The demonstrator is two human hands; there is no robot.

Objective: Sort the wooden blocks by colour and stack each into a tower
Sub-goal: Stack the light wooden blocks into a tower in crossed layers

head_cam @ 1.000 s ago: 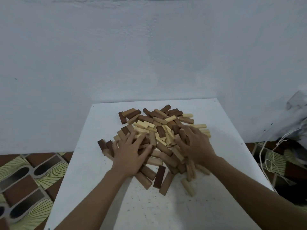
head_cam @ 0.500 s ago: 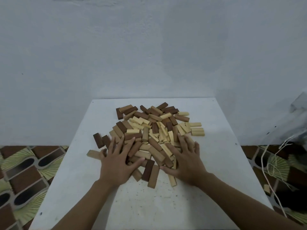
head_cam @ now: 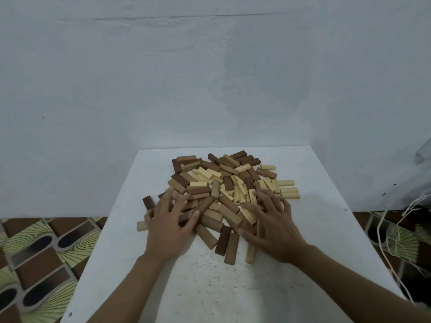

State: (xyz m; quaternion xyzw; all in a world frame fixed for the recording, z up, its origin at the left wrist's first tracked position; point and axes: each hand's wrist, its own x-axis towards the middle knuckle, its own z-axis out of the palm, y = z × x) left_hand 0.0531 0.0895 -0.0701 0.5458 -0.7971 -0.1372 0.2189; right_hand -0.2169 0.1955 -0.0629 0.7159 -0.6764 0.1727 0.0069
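Note:
A loose heap of wooden blocks [head_cam: 224,183] in dark brown, mid brown and pale yellow lies mixed on the white table [head_cam: 321,229]. My left hand [head_cam: 166,227] rests flat on the heap's near left side, fingers spread over several blocks. On the near right side my right hand [head_cam: 270,226] presses with spread fingers too. Neither hand grips a block. A dark brown block [head_cam: 148,202] and a pale block [head_cam: 141,226] lie apart at the left. Three blocks [head_cam: 229,245] stick out toward me between the hands.
A plain wall stands right behind the table's far edge. Patterned floor tiles [head_cam: 39,248] show on the left. White cord [head_cam: 401,241] trails over the floor on the right. Bare tabletop [head_cam: 210,287] lies between my forearms.
Both hands have slid back toward me over the heap and spread the blocks flatter and wider. A pale block has been pushed out at the left.

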